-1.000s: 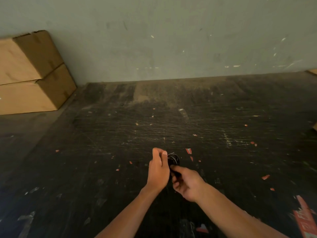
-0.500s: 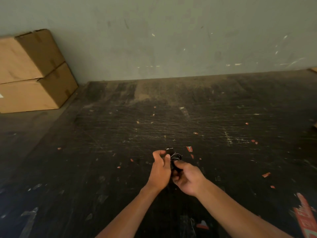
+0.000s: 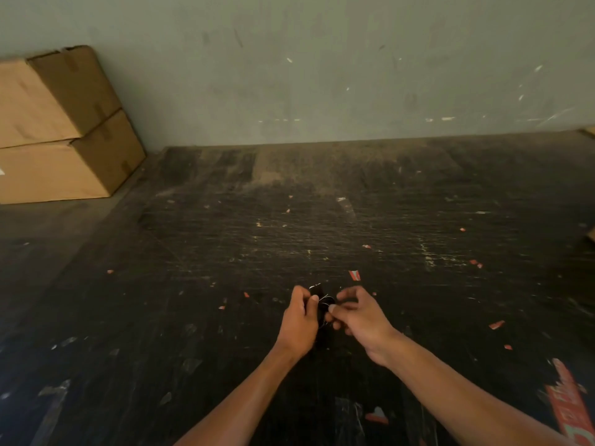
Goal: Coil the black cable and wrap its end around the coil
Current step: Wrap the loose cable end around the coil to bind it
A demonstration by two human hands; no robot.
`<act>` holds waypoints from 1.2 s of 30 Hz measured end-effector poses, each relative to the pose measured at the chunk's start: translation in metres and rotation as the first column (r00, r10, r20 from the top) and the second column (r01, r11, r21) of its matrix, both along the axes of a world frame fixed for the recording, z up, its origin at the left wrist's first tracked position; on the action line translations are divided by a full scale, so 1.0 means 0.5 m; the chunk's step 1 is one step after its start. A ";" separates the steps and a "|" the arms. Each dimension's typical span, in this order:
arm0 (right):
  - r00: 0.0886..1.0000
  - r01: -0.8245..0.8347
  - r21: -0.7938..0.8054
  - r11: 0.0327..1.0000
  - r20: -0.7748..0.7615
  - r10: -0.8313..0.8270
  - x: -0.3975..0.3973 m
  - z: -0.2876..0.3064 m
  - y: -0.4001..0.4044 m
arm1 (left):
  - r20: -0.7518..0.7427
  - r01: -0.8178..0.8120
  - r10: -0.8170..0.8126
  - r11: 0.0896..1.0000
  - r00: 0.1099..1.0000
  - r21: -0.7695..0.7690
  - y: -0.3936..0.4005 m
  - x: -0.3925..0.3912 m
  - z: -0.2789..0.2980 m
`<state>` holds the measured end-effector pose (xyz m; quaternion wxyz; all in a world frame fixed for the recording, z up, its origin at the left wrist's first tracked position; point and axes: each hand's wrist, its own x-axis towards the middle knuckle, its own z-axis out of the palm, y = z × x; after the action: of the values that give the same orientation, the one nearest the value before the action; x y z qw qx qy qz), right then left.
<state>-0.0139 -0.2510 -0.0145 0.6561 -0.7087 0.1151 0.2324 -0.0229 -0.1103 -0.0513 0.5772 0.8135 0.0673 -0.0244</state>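
A small black cable coil (image 3: 323,304) sits between my two hands, low in the middle of the view, above the dark table. My left hand (image 3: 299,320) is closed around the coil's left side, and a black plug end sticks up above its fingers. My right hand (image 3: 360,313) pinches the coil's right side with thumb and forefinger, its other fingers curled loosely. Most of the coil is hidden by my fingers and hard to tell from the dark surface.
The dark scratched table (image 3: 289,236) carries scattered red paper scraps (image 3: 354,275). Two stacked cardboard boxes (image 3: 61,127) stand at the far left against the grey wall (image 3: 322,66). A red label (image 3: 570,410) lies at the near right edge.
Both hands have stayed together on the coil. The right hand has turned and shifted to the right side of the coil, with its fingers spread more than before.
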 end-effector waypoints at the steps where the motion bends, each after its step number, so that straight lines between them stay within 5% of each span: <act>1: 0.999 -0.001 0.002 1.000 0.053 0.001 0.000 0.001 0.000 | 0.014 0.018 -0.018 1.000 1.000 0.007 0.000 -0.001 -0.001; 7: 0.998 -0.029 0.268 0.963 -0.046 0.043 0.012 0.008 -0.029 | -0.020 0.148 -0.147 0.986 0.989 0.072 0.008 0.005 0.009; 10: 0.979 -0.170 0.014 0.985 0.114 0.167 0.008 0.000 -0.036 | -0.068 0.184 -0.178 0.978 0.982 0.098 0.008 0.005 0.006; 14: 0.862 -0.192 -0.406 0.894 0.365 0.351 0.010 -0.008 -0.035 | -0.097 0.231 -0.222 0.968 0.970 0.097 0.002 0.000 0.002; 21: 0.700 -0.079 -0.646 0.759 0.506 0.504 0.021 -0.030 -0.034 | -0.102 0.288 -0.279 0.954 0.955 0.089 -0.007 -0.006 0.010; 28: 0.868 -0.149 -0.439 0.886 0.371 0.330 0.023 -0.029 -0.026 | -0.130 0.315 -0.304 0.946 0.944 0.078 0.003 -0.009 0.016; 36: 0.942 -0.069 -0.389 0.918 0.278 0.189 0.040 -0.025 -0.038 | -0.121 0.336 -0.334 0.942 0.935 -0.005 0.003 -0.007 0.029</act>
<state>0.0060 -0.2700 -0.0272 0.5017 -0.8544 0.0052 0.1354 -0.0265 -0.1089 -0.0369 0.5529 0.8147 -0.0374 -0.1706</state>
